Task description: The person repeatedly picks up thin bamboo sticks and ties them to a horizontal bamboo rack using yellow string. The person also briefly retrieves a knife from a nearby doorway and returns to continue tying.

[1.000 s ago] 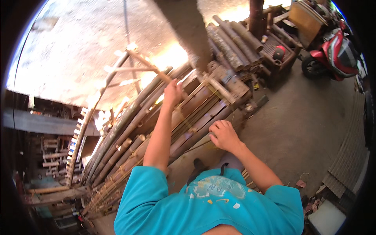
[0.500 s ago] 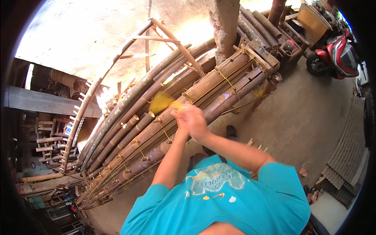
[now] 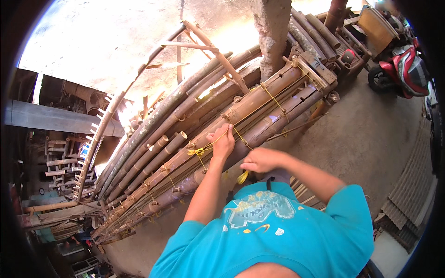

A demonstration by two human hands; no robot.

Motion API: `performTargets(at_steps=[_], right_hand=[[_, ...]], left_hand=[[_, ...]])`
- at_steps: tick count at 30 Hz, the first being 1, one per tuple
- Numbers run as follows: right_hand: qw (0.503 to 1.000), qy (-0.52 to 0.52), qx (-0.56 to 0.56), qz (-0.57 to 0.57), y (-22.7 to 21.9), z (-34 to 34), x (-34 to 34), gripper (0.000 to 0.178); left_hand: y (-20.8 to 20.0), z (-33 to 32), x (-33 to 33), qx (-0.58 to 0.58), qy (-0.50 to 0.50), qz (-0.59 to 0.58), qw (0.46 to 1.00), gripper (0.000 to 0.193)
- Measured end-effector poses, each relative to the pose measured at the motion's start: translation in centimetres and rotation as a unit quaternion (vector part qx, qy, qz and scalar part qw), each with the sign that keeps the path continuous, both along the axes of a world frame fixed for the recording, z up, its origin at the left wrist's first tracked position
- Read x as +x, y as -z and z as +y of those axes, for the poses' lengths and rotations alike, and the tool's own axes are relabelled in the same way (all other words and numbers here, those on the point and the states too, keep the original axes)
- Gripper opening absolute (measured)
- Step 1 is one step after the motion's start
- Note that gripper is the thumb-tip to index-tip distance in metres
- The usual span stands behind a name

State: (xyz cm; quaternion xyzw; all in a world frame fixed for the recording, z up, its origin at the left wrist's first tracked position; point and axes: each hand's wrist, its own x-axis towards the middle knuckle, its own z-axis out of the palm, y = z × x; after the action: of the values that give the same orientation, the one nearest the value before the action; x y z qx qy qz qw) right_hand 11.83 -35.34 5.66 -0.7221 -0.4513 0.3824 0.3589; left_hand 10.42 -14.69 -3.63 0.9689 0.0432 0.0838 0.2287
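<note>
My left hand (image 3: 221,141) is closed with its fingertips pinched on thin yellow cord, over the upper of two long bamboo poles (image 3: 252,103). Left of it, a loose tangle of yellow cord (image 3: 196,151) lies against that pole. My right hand (image 3: 263,160) is curled closed near the front of my shirt, past the lower bamboo pole (image 3: 278,121). A small yellow cord bundle (image 3: 243,177) hangs just below its fingers. Between the two poles run thin strips, and yellow cord lashings cross them at intervals.
More bamboo poles (image 3: 168,144) lie behind the lashed ones, beside a concrete post (image 3: 271,39). A curved bamboo piece with pegs (image 3: 107,113) leans at the left. A red motorcycle (image 3: 405,74) stands at the far right, with corrugated sheets (image 3: 403,178) nearer me.
My hands were together over the poles with a blurred yellow bundle beyond them. Now they are apart: the right has come down and right toward me, and the yellow bundle hangs below it.
</note>
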Motion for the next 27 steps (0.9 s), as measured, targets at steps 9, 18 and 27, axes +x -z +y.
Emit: performTargets(at_steps=[9, 18, 27], right_hand=[[0.980, 0.118, 0.051, -0.154, 7.5, 0.8, -2.8, 0.030], [0.972, 0.160, 0.078, 0.150, 8.0, 9.7, -14.4, 0.032], [0.622, 0.554, 0.488, 0.262, -1.1, 26.5, -14.4, 0.028]], left_hand=[[-6.7, 2.1, 12.9, -0.217, -0.108, -0.067, 0.968, 0.026], [-3.9, 11.1, 5.7, -0.046, 0.014, -0.021, 0.999, 0.041], [-2.6, 14.4, -9.9, -0.038, 0.014, 0.174, 0.984, 0.041]])
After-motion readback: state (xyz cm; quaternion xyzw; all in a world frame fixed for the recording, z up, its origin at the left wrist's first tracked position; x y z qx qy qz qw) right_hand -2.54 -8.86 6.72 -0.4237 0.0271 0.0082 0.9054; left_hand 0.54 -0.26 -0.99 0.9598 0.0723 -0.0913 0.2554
